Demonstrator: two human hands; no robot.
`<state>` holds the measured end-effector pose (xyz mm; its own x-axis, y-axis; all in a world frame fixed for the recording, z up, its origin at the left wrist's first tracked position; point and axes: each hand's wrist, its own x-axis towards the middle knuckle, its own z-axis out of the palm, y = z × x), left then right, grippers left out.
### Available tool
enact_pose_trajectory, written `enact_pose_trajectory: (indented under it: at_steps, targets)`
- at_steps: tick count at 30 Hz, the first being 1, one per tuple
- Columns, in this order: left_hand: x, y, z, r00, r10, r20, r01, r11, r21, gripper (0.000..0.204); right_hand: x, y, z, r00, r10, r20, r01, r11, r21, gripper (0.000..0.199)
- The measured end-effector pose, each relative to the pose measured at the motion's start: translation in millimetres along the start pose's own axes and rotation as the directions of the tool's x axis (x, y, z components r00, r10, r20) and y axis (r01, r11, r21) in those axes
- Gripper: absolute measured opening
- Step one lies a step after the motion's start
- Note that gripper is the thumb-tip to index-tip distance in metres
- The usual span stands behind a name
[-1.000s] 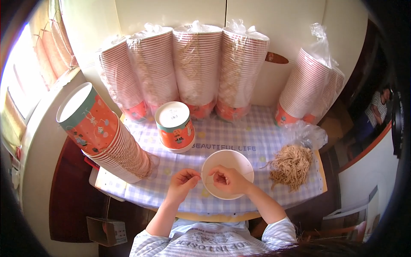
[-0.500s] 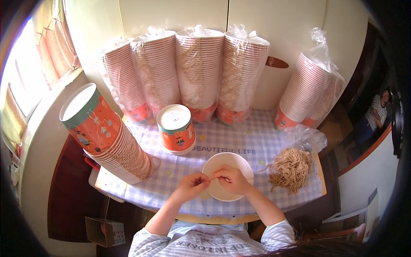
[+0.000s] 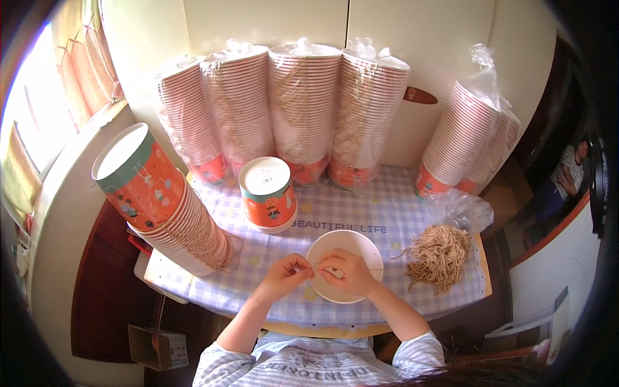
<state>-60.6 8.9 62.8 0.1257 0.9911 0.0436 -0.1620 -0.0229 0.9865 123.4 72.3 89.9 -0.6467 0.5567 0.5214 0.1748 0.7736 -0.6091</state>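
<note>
A white paper bucket (image 3: 346,238) stands open-side up near the table's front edge. Over its left rim, the fingertips of my left hand (image 3: 284,276) and my right hand (image 3: 348,274) nearly meet in a pinch. Between them runs a thin tan cord (image 3: 373,269), which also shows to the right of my right hand, across the bucket. Its end at the fingertips is too small to make out. Right of the bucket lies a loose heap of similar tan cords (image 3: 440,257).
Left stands a leaning stack of orange-and-green buckets (image 3: 187,232) with cords along its side. One upside-down bucket (image 3: 267,193) sits mid-table. Plastic-wrapped stacks (image 3: 303,109) line the back, more (image 3: 458,138) at right. A clear bag (image 3: 464,209) touches the cord heap. Another person (image 3: 567,171) is far right.
My fingertips have shifted slightly over the bucket's rim, and more cord shows to the right of my right hand. The view has moved a little; the stacks and cord heap stay put.
</note>
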Motion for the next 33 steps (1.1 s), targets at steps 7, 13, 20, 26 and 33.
enact_pose_trajectory:
  at_steps: [7,13,20,26,33]
  targets:
    - [-3.1,-1.1,-5.5,0.997,-0.07,-0.035,0.068,0.996,-0.058,0.007,-0.5,-15.7,-3.0,0.999,-0.024,0.049,0.025,0.999,-0.025,0.008]
    - [-5.1,-1.9,-7.9,0.991,-0.12,-0.056,0.114,0.988,-0.105,0.008,-4.2,-38.3,4.3,0.986,-0.086,0.144,0.117,0.968,-0.223,0.009]
    - [-6.3,7.7,-6.1,0.996,-0.082,-0.041,0.087,0.988,0.127,0.011,0.4,-25.1,6.7,0.999,0.022,0.038,-0.014,0.982,-0.188,0.012]
    - [-5.6,6.5,-5.8,0.996,-0.081,-0.049,0.086,0.989,0.122,0.016,1.7,-24.7,12.6,0.999,0.023,0.022,-0.017,0.971,-0.239,0.01]
    - [-7.9,8.6,0.8,0.993,-0.038,-0.114,0.046,0.996,0.075,0.018,0.5,-24.4,14.9,0.998,0.058,0.0,-0.056,0.969,-0.24,0.007]
